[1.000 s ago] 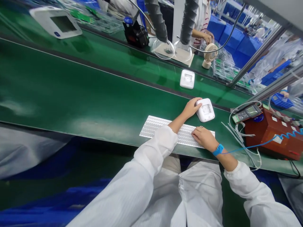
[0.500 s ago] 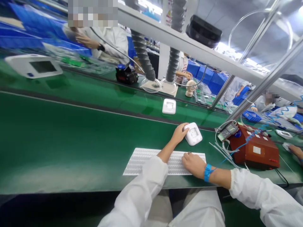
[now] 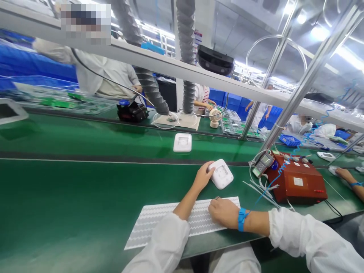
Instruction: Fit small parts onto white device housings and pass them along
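Observation:
My left hand (image 3: 203,177) grips the left edge of a white, rounded-square plastic housing (image 3: 221,175), with its thumb over the rim. The housing lies on the green bench, and a rectangular recess shows in its upper face. Nearer to me, a white sheet (image 3: 150,218) printed with rows of grey zigzag-edged strips lies partly under my left forearm. My right hand (image 3: 224,213) rests on the right part of this sheet, fingers curled in and closed. Whatever its fingertips pinch is hidden. A blue wrist strap (image 3: 241,219) circles my right wrist.
A second white housing (image 3: 182,142) lies farther back on the green belt. At the right stand a brown-red box (image 3: 297,182), a handheld meter (image 3: 263,163) and loose cables. A metal post (image 3: 298,87) and a shelf rail (image 3: 159,65) cross overhead. Co-workers sit or stand beyond.
My view has turned left and tilted up, so the scene sits lower. Both hands keep their places at the housing and the sheet. The co-worker at the back left has shifted posture.

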{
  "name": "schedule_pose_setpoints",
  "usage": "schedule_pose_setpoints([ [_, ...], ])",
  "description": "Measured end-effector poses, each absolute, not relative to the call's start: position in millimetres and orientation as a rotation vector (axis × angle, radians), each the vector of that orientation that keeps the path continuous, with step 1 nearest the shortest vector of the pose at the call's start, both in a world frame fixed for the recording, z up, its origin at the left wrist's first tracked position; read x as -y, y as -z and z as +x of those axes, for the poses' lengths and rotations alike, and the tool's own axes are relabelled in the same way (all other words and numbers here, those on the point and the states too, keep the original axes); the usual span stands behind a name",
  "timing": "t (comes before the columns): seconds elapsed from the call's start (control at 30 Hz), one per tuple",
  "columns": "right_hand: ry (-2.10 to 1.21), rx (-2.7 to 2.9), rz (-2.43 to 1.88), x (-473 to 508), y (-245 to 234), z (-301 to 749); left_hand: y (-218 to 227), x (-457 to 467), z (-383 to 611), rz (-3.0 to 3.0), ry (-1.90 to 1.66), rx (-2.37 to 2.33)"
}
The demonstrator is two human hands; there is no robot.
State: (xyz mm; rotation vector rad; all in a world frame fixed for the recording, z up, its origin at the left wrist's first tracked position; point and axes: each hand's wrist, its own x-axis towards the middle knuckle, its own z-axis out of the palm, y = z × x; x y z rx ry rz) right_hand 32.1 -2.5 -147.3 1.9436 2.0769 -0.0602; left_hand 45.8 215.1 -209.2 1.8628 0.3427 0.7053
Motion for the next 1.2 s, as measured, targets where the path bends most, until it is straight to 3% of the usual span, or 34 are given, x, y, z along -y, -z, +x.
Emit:
schedule_pose_setpoints([
  [0.7, 0.145, -2.298, 2.059, -21.0, 182.3, 62.0, 198.5, -217.6, 36.5, 1.866, -0.663, -0.361],
  [0.9, 0.421, -2.337, 2.282, -1.0, 166.3, 69.8, 173.5, -200.9, 30.4, 1.874, -0.706, -0.375],
  [1.07, 0.634, -2.431, 2.533, 19.2, 158.2, 95.3, 192.7, -204.1, 39.8, 1.821, -0.639, -0.383],
  [1.2, 0.677, -2.55, 2.46, 29.1, 160.6, 101.2, 200.2, -206.1, 40.1, 1.843, -0.672, -0.344],
])
